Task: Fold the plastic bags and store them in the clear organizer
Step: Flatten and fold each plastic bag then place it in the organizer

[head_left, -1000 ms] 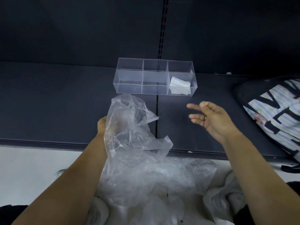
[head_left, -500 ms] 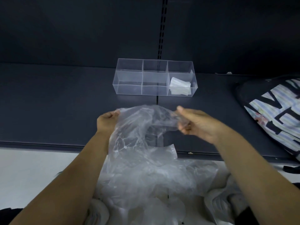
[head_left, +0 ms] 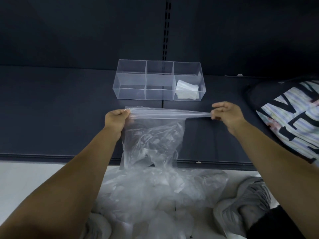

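Note:
A clear plastic bag [head_left: 153, 135] hangs stretched between my hands above the dark shelf. My left hand [head_left: 115, 120] grips its upper left corner in a fist. My right hand [head_left: 226, 115] pinches the pulled-out upper right end, so the top edge runs taut across. Just behind stands the clear organizer [head_left: 131, 83] with three compartments. A folded white bag [head_left: 187, 89] lies in its right compartment; the left and middle ones hold nothing. A heap of crumpled clear bags [head_left: 155, 190] lies below, near my lap.
The dark shelf [head_left: 51, 109] ends in a front lip with pale floor [head_left: 34, 176] below. A black bag with a striped lettered print [head_left: 293, 118] lies at the right. Grey shoes [head_left: 248, 200] sit beside the heap.
My right hand came in, took hold of the bag and pulled right. Both hands spread apart, and the crumpled bag is now stretched taut along its top edge.

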`<state>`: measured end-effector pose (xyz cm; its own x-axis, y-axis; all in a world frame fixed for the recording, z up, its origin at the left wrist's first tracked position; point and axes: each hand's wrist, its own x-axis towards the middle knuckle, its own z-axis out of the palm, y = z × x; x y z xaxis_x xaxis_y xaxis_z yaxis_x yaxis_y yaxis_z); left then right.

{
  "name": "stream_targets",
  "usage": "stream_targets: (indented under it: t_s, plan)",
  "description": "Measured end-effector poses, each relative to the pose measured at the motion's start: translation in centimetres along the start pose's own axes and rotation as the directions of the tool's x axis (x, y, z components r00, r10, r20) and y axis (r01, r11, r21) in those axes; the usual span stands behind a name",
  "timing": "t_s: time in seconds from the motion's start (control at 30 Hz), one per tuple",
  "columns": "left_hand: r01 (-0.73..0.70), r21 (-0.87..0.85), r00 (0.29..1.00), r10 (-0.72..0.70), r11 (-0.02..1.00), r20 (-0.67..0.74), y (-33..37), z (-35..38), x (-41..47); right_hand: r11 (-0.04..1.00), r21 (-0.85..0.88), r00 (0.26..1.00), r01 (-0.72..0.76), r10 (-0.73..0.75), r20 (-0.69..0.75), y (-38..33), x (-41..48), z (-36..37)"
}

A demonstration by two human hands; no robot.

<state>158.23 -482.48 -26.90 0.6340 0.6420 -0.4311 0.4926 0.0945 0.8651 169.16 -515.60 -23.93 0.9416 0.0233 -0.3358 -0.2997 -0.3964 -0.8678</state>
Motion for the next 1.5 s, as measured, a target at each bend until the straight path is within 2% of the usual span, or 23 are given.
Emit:
stream_targets:
  t_s: [0.07,0.17,0.23,0.3,0.4,0.47,0.53,0.6,0.67,0.73,0.8,0.9,1.07,1.2,1.3,1.37,1.43,1.5]
  plan:
    - [0.007,0.002,1.0,-0.007,1.0,-0.024,0.1,0.5,0.0,0.999,-0.024,0.99,-0.037,0.034,-0.137,1.0,0.8,-0.3]
    - [0.013,0.011,0.994,-0.012,1.0,-0.11,-0.1,0.5,0.1,0.989,-0.08,0.914,-0.121,0.08,-0.398,2.4,1.2,-1.1]
    - [0.017,0.013,0.991,-0.015,1.0,-0.132,0.0,0.1,-0.2,0.98,-0.13,0.885,-0.148,0.073,-0.461,2.8,0.2,-1.1]
    - [0.025,0.0,0.991,-0.024,1.0,-0.133,0.1,-0.5,-0.8,0.987,-0.064,0.913,-0.148,0.111,-0.391,2.5,-2.2,0.0]
    - [0.015,-0.019,0.992,-0.017,1.0,-0.127,-0.5,-2.0,-2.2,0.954,0.134,0.95,-0.27,0.287,-0.127,1.9,-8.3,2.8]
    - [0.048,-0.003,0.991,-0.048,0.999,-0.123,-1.4,-3.3,-4.0,0.921,0.087,0.925,-0.379,0.377,0.036,1.9,-12.7,4.7]
    - [0.113,0.083,0.988,-0.103,0.99,-0.119,-2.5,-4.5,-6.3,0.908,0.011,0.902,-0.419,0.416,0.113,2.3,-16.3,6.5]
    - [0.196,0.083,0.976,-0.186,0.977,-0.113,-3.8,-5.0,-8.7,0.911,0.021,0.905,-0.412,0.407,0.124,2.8,-18.4,8.4]
    - [0.285,-0.013,0.954,-0.285,0.958,-0.093,-4.9,-4.9,-10.9,0.909,0.151,0.921,-0.389,0.376,0.105,2.9,-19.5,10.0]
    - [0.367,-0.133,0.927,-0.373,0.92,-0.023,-5.6,-4.4,-12.5,0.882,0.299,0.928,-0.365,0.37,0.041,3.0,-19.5,10.8]
    - [0.426,-0.22,0.904,-0.424,0.877,0.06,-6.0,-4.0,-13.5,0.897,0.295,0.936,-0.328,0.35,-0.023,3.5,-19.0,10.7]
    - [0.438,-0.325,0.897,-0.432,0.838,0.093,-6.5,-3.6,-14.0,0.906,0.284,0.937,-0.313,0.344,-0.067,3.9,-17.9,9.5]
    - [0.378,-0.441,0.905,-0.426,0.814,-0.01,-7.5,-4.5,-13.2,0.903,0.293,0.9,-0.314,0.382,-0.212,5.2,-14.1,4.8]
    - [0.382,-0.413,0.905,-0.425,0.827,-0.013,-8.0,-4.0,-12.8,0.949,0.124,0.919,-0.291,0.313,-0.237,6.7,-12.2,2.0]
    - [0.376,-0.338,0.911,-0.412,0.863,-0.037,-8.3,-3.1,-13.1,0.971,-0.085,0.924,-0.221,0.181,-0.338,7.2,-11.6,1.4]
    - [0.357,-0.28,0.919,-0.388,0.891,-0.064,-8.5,-2.7,-13.5,0.956,-0.188,0.907,-0.227,0.137,-0.397,7.6,-11.5,1.1]
    - [0.269,-0.159,0.946,-0.292,0.95,-0.139,-8.3,-2.4,-14.0,0.919,-0.286,0.873,-0.273,0.111,-0.475,7.7,-11.6,1.0]
    - [0.079,0.124,0.957,-0.04,0.989,-0.287,-7.9,-2.1,-14.3,0.872,-0.369,0.811,-0.321,0.052,-0.583,7.2,-11.7,1.5]
